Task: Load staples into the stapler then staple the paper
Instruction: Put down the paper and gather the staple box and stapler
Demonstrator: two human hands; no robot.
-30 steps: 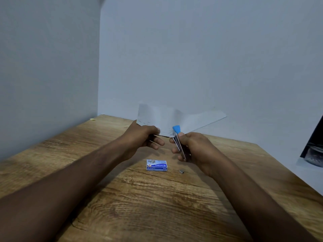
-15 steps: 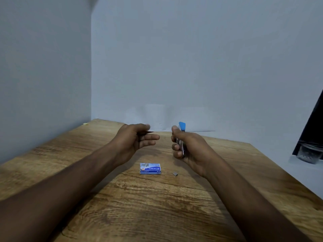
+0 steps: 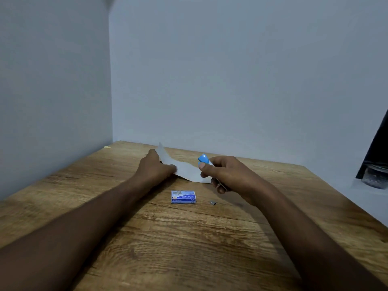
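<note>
the landmark here is the small blue and white cardboard staple box (image 3: 183,197), lying flat on the light brown wood-grain table (image 3: 189,248).

beyond the box, the left hand (image 3: 156,168) has its fingers closed on the near-left edge of the white sheet of paper (image 3: 184,170). the paper's near part lies low over the table while its far corner curls up. beyond and to the right of the box, the right hand (image 3: 226,175) is curled shut around the small stapler with a bright blue rounded cap and metal body (image 3: 204,160); the cap pokes out above the thumb and a strip of metal shows below the fingers. whether the stapler mouth is on the paper i cannot tell.

the step in hand looks like stapling. to do it well, keep the left hand steadying the sheet near the edge to be fastened, slide the stapler mouth squarely over that edge, keep fingertips out of the way, then squeeze firmly once.

counted: one staple box, one stapler, one paper as far as can be seen, and one short loose strip of grey metal staples (image 3: 213,202) just right of the box.
</note>
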